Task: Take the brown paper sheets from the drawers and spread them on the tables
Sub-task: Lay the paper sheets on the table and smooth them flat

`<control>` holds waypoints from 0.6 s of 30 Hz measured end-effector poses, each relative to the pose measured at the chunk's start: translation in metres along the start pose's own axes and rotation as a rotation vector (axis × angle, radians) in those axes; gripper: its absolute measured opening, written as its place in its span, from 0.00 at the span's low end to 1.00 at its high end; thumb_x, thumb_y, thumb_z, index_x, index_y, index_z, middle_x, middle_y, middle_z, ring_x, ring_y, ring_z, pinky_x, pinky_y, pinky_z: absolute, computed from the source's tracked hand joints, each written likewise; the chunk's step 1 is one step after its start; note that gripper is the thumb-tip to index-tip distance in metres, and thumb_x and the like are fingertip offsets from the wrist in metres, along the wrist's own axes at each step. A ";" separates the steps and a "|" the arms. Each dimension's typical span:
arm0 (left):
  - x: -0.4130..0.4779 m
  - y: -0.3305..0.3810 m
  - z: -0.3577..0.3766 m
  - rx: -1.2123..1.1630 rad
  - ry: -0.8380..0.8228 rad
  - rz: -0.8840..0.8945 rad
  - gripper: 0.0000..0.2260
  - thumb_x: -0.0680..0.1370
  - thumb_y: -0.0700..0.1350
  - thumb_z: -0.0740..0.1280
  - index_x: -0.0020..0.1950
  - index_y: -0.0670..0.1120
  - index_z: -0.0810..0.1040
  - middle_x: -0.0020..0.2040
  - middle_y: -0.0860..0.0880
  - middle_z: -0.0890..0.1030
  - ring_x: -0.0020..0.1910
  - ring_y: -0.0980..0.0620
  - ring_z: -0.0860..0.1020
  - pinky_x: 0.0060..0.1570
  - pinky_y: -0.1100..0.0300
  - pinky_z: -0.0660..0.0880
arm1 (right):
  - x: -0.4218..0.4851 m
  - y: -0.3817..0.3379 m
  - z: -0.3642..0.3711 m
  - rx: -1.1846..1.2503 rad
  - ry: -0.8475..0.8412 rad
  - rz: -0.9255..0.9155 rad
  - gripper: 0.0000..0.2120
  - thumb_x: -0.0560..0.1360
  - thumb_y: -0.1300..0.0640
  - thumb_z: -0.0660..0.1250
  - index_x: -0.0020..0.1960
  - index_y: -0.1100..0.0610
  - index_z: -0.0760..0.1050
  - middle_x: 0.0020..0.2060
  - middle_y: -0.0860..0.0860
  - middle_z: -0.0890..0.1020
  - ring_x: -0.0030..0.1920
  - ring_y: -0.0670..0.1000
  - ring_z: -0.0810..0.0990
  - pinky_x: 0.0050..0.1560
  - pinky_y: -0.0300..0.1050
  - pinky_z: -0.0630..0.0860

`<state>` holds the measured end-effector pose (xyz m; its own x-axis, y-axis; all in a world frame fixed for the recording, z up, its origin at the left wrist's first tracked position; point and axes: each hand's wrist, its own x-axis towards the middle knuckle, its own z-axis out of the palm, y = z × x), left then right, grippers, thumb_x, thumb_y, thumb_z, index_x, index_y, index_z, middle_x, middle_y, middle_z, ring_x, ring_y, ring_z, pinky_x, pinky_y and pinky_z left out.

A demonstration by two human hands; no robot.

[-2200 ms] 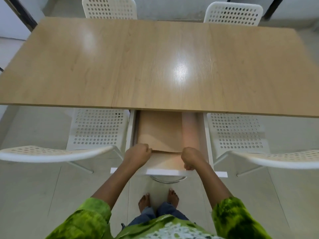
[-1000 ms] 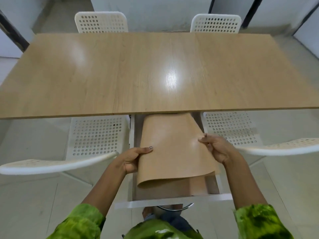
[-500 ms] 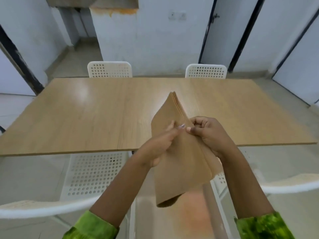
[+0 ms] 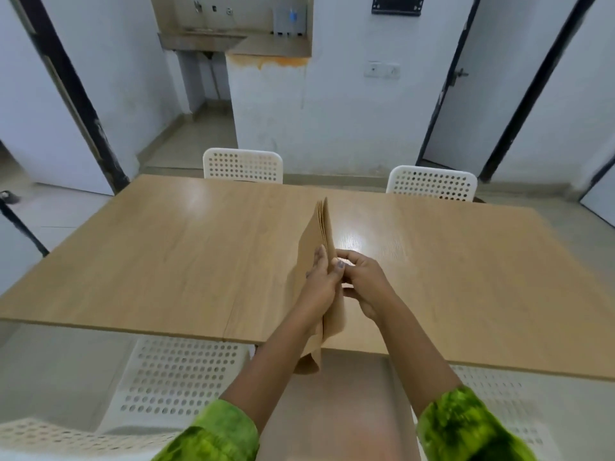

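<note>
The brown paper sheets (image 4: 308,242) have come up out of the drawer (image 4: 342,414) since the earlier view. There they lay curved and flat-faced between the hands; now they stand on edge as a folded stack over the near edge of the bench (image 4: 166,254), close to its middle seam.

The left hand (image 4: 320,287) lies along the stack's left face with its fingers pointing up the paper. The right hand (image 4: 366,287) is curled against the other side, and its fingertips pinch the near edge of the sheets. The two hands meet at about the stack's mid-height.

The top of the stack fans slightly into separate layers. Its bottom end hangs below the near bench edge, above the open drawer. White perforated chairs (image 4: 243,166) stand at the far edge, and more are tucked under the near one.

The next step is probably peeling or unfolding a layer to lay it flat, and that is where it could go wrong:

- The grip is a pinch at one height only. If one hand lets go to open the stack, the loose layers could slide out and drop into the drawer or onto the floor.
- The hanging end could snag on the near edge as the stack goes forward, and crease or tear.
- The drawer juts out at leg level, so a step forward could bump it
</note>
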<state>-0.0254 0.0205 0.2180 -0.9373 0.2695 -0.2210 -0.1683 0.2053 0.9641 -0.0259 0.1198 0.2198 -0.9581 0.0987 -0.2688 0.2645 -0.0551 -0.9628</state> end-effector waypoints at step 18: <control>0.023 -0.052 -0.092 -0.384 0.501 -0.061 0.30 0.73 0.25 0.54 0.72 0.45 0.66 0.65 0.47 0.74 0.54 0.48 0.77 0.48 0.55 0.79 | 0.106 -0.012 -0.098 -0.588 0.229 -0.127 0.16 0.69 0.69 0.56 0.47 0.57 0.79 0.39 0.54 0.82 0.36 0.54 0.78 0.40 0.46 0.74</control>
<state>-0.0662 -0.0703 0.1759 -0.9360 -0.2244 -0.2712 -0.2363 -0.1705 0.9566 -0.1198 0.2286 0.1999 -0.9554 0.2820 -0.0878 0.2288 0.5186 -0.8238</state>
